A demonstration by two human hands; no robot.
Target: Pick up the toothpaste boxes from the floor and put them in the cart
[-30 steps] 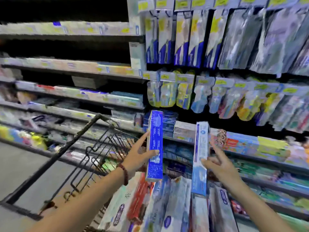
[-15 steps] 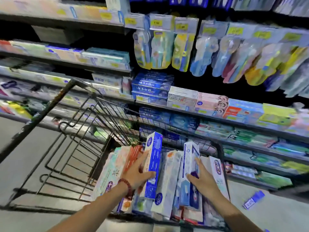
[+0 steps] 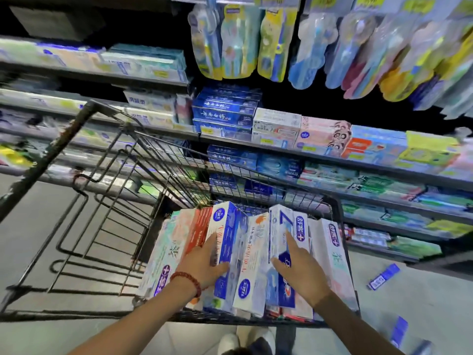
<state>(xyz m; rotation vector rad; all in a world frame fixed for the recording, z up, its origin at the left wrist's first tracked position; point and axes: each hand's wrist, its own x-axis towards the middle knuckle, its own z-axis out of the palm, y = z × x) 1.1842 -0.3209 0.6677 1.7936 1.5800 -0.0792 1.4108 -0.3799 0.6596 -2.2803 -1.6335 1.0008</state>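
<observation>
Both hands are down in the cart [image 3: 84, 119], settling boxes into the row; the left hand [image 3: 202, 265] lies on a blue toothpaste box [image 3: 226, 242], thumb seemingly hooked round its edge, while the right hand [image 3: 299, 272] rests with flat fingers on a white box [image 3: 279, 226]; next, let go and stoop for the blue boxes on the floor [image 3: 383, 276], right of the right hand.

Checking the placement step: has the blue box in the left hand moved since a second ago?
Yes. The blue box went down from shelf height into the cart, left hand on it.
</observation>
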